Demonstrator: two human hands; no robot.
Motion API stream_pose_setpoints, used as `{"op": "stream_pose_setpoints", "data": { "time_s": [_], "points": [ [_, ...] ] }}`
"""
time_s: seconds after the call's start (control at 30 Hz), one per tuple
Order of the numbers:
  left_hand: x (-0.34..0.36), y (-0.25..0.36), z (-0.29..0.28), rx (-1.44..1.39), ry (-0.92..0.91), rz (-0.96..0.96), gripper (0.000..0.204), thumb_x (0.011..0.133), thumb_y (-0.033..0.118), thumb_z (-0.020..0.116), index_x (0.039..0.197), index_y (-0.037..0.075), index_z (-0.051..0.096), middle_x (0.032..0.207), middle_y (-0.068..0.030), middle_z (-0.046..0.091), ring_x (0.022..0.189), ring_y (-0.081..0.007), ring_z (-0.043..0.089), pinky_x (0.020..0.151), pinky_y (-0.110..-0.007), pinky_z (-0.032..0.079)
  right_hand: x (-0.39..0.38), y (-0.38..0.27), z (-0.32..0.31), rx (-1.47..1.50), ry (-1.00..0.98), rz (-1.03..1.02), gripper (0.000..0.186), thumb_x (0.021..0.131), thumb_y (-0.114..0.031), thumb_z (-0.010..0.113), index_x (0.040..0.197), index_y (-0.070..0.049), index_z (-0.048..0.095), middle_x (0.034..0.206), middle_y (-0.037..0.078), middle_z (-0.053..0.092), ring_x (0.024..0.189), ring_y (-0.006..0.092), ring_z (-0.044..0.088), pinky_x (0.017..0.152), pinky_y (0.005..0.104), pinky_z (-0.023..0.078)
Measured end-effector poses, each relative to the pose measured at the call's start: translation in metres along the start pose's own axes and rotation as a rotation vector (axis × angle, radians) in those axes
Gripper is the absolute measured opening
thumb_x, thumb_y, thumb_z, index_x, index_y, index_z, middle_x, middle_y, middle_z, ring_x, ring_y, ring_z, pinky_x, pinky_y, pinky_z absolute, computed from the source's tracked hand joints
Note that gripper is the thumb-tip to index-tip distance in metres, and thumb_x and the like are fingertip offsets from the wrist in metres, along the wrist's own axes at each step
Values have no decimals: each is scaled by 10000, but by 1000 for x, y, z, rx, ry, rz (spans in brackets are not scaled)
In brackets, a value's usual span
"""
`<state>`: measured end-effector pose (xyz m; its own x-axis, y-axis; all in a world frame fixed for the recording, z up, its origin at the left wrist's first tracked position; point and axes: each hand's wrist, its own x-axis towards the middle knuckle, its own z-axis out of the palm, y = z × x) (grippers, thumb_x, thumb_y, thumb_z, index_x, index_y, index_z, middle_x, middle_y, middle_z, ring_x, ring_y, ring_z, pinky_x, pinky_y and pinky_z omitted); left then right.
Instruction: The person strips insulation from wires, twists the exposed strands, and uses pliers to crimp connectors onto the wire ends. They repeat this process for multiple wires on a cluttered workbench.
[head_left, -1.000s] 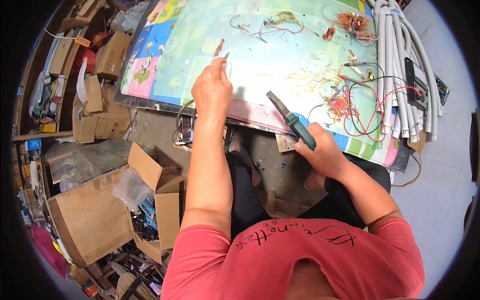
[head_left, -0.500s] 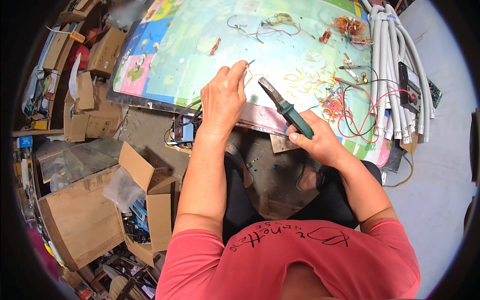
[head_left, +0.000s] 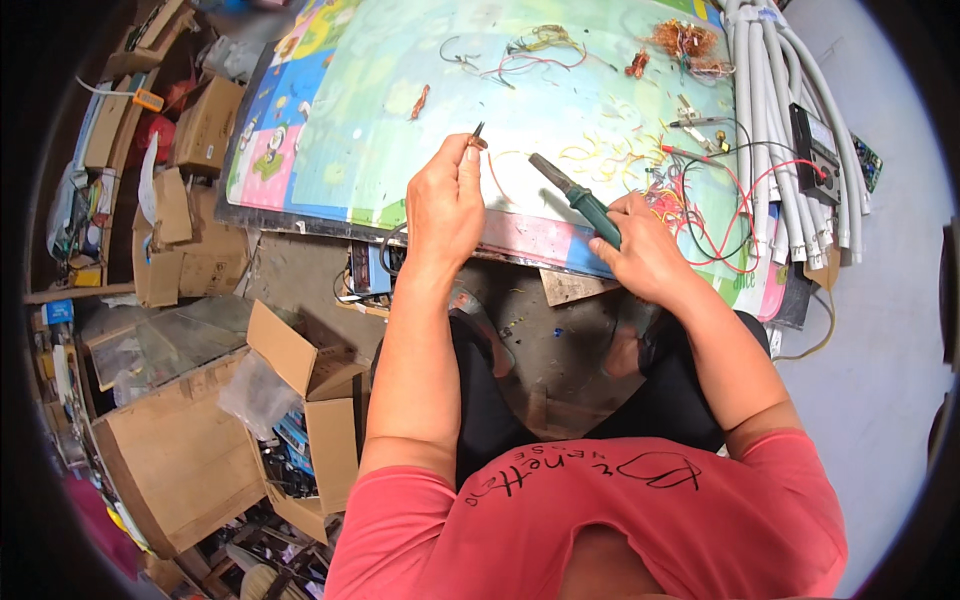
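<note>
My left hand [head_left: 446, 208] is raised over the near part of the table, with thumb and fingers pinched on a wire [head_left: 479, 133]. Its dark tip and a copper-coloured bit stick out past the fingertips. A thin orange strand [head_left: 496, 180] hangs beside the hand; where it ends inside the grip is hidden. To the right, my right hand [head_left: 645, 250] is wrapped around the green handles of pliers [head_left: 592, 208]. The metal jaws point up and left, apart from the wire. Whether the jaws are closed is too small to tell.
Yellow and red wire scraps [head_left: 600, 150] litter the table mat [head_left: 350, 140]. A copper wire tangle [head_left: 685, 40] lies far right, near a meter [head_left: 815, 150] with red and black leads. White tubes [head_left: 765, 130] line the right edge. An opened cardboard box [head_left: 330, 440] stands at lower left.
My left hand has turned slightly, and the wire's dark tip has shifted left. The pliers have moved slightly to the right, a bit farther from the left hand.
</note>
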<state>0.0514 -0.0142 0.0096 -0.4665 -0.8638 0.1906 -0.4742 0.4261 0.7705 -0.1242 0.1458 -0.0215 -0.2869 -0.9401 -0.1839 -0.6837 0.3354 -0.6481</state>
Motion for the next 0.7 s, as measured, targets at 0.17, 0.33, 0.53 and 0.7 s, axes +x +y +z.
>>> {"op": "stream_pose_setpoints", "data": {
  "time_s": [0.17,0.33,0.53,0.7],
  "points": [
    [-4,9,1,5,-26,-8,212,971,177,486,1046,29,617,795,-191,640,739,-343,631,678,-391,477,20,43,32,-437,138,-1,296,754,-168,742,928,53,650,1077,202,536,970,364,571,825,433,481],
    [-6,6,9,20,6,119,180,967,140,501,1072,40,609,900,-185,647,796,-360,629,695,-410,484,25,50,39,-429,256,-84,221,737,-131,718,872,31,653,1030,178,538,954,328,579,788,416,492],
    [-10,9,23,116,-10,237,163,955,129,527,1084,59,598,896,-177,640,793,-386,621,681,-443,487,33,-26,-2,466,250,-312,189,838,-144,653,978,-18,673,953,101,565,797,192,579,691,309,470],
    [-14,17,26,108,-41,221,181,961,122,521,1100,42,606,912,-182,651,790,-340,635,692,-409,494,43,-39,0,695,115,-325,166,898,-146,624,990,-14,660,911,26,557,750,72,549,667,243,449]
  ]
}}
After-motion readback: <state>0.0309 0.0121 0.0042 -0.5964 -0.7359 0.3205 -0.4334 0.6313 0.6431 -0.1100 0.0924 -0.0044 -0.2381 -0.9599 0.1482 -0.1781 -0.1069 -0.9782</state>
